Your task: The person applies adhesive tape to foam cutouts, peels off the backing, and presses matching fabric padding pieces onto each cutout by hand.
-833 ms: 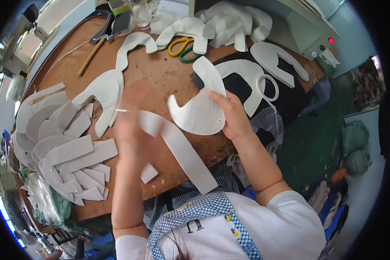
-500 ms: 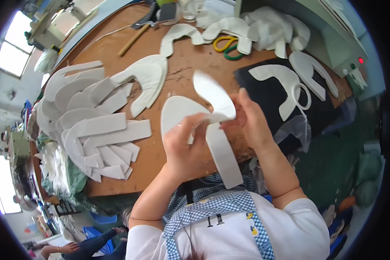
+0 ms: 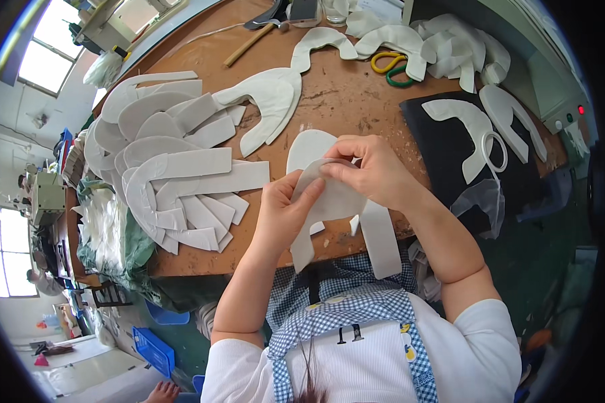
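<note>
Both hands hold one white U-shaped foam piece (image 3: 346,208) above the near edge of the brown worktable (image 3: 356,101). My left hand (image 3: 286,211) pinches its left side with the thumb on top. My right hand (image 3: 370,168) grips its upper edge with the fingers curled over it. The piece's two legs hang down past the table edge toward my checked apron. A second white piece (image 3: 309,144) lies flat on the table just beyond my hands.
A fanned stack of white cut pieces (image 3: 175,168) covers the table's left. More white pieces (image 3: 423,37) and yellow-green scissors (image 3: 390,67) lie at the far side. A black mat (image 3: 450,154) with white shapes sits right. A wooden-handled tool (image 3: 249,43) lies far left.
Both hands have drawn the white piece nearer to me and flattened it between them. The view has shifted, so the stack of pieces now shows larger at the left.
</note>
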Demonstrator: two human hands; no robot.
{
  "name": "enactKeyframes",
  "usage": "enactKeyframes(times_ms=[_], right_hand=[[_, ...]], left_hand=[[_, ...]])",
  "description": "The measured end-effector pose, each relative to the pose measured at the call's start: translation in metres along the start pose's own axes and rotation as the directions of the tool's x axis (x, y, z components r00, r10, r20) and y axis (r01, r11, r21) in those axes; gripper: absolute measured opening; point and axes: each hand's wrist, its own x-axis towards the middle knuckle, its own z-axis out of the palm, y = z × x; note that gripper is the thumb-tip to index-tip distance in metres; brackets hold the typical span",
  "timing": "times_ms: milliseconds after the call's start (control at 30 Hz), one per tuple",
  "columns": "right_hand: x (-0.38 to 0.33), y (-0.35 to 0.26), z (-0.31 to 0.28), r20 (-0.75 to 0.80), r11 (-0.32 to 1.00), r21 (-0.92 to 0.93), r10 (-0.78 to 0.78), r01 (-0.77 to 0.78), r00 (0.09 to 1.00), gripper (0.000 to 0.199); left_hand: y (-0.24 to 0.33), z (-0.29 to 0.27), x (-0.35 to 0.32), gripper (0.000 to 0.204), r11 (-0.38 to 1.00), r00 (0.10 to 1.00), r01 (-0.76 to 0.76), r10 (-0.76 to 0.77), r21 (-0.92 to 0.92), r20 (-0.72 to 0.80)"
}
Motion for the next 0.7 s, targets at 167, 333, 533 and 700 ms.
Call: enactKeyframes(times_ms=[167, 333, 533, 700], right_hand=[[-0.013, -0.002, 0.0, -0.014, 0.998, -0.034, 0.048, -0.049, 0.999, 0.018], [-0.054, -0.02, -0.024, 0.257, 0.971, -0.238, 0.053, 0.01, 0.965, 0.025], [-0.082, 0.009, -0.108, -0.329, 0.283, -0.925, -0.268, -0.253, 0.905, 0.024], [-0.068, 0.011, -0.042, -0.153, 0.973, -0.23, -0.004, -0.032, 0.988, 0.044]], left_hand=[[0.0, -0.005, -0.013, 0.02, 0.997, 0.999, -0.007, 0.003, 0.079, 0.047], [0.019, -0.011, -0.049, 0.017, 0.993, 0.948, -0.007, -0.03, 0.116, 0.318], [0.026, -0.028, -0.078, 0.011, 0.987, 0.967, -0.154, 0.158, -0.035, 0.198], [0.01, -0.01, -0.046, 0.02, 0.996, 0.99, -0.011, -0.002, 0.085, 0.142]])
